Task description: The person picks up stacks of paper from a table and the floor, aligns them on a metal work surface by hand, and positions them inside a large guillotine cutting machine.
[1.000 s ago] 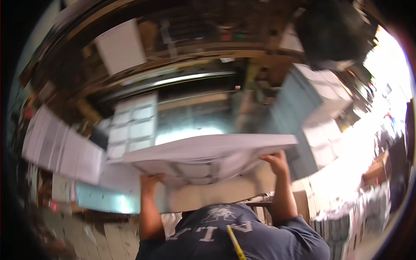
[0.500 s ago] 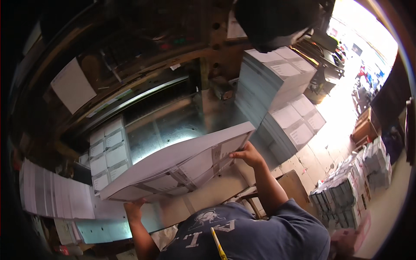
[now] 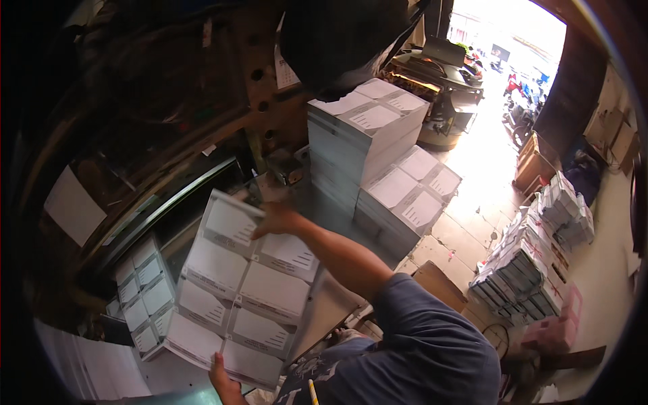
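Observation:
Between my two hands is a ream of printed sheets (image 3: 246,283), tilted, its top face showing rows of grey-and-white panels. My right hand (image 3: 278,219) is closed on its far edge, thumb on top and fingers out of sight. At the near edge my left hand (image 3: 226,383) grips it, thumb on the printed face. Beneath and behind the ream is the metal bed of a large dark machine. A similar stack of printed sheets (image 3: 145,297) lies on that bed to the left of the ream.
Tall stacks of printed sheets (image 3: 368,142) stand beyond my right hand, with a lower stack (image 3: 408,196) beside them. Tied bundles of paper (image 3: 523,263) sit on the floor at the right, near a pink crate (image 3: 557,320). A bright doorway (image 3: 513,40) opens at the far right.
The ream has turned from lying crosswise with its edge toward me to a more lengthwise tilt, printed face up. My right hand has moved left and farther away; the view has shifted too.

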The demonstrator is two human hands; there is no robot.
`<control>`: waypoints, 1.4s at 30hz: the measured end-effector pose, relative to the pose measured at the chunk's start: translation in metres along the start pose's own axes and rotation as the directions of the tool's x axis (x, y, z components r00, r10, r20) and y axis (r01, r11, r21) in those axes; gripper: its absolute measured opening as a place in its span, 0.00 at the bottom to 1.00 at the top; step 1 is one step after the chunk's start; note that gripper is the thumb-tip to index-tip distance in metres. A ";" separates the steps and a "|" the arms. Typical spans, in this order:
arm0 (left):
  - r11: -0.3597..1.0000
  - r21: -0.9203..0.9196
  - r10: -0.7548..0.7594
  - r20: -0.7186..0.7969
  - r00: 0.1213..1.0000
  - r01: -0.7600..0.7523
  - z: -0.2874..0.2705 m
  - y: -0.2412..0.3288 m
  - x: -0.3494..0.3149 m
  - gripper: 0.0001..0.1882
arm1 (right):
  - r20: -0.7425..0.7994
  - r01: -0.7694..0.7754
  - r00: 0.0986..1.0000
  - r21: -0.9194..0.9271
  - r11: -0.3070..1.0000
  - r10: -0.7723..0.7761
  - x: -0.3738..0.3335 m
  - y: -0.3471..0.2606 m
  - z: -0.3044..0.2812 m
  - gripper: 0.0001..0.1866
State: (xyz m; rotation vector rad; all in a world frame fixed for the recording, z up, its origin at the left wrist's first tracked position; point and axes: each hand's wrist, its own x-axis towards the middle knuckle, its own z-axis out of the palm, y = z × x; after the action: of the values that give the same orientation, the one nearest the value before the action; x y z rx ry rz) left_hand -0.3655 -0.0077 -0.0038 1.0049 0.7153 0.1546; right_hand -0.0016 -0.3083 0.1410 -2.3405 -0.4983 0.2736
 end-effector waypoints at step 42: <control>0.919 -0.266 -0.273 0.104 0.957 0.291 0.065 -0.072 -0.033 0.35 | 0.475 -0.470 0.767 0.874 -0.126 0.433 -0.181 0.045 0.194 0.25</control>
State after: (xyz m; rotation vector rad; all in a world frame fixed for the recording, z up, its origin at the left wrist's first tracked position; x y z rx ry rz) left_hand -0.3652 -0.1078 -0.0256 0.6263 0.7479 -0.0295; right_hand -0.2169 -0.2976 -0.0198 -0.9091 0.5311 0.7154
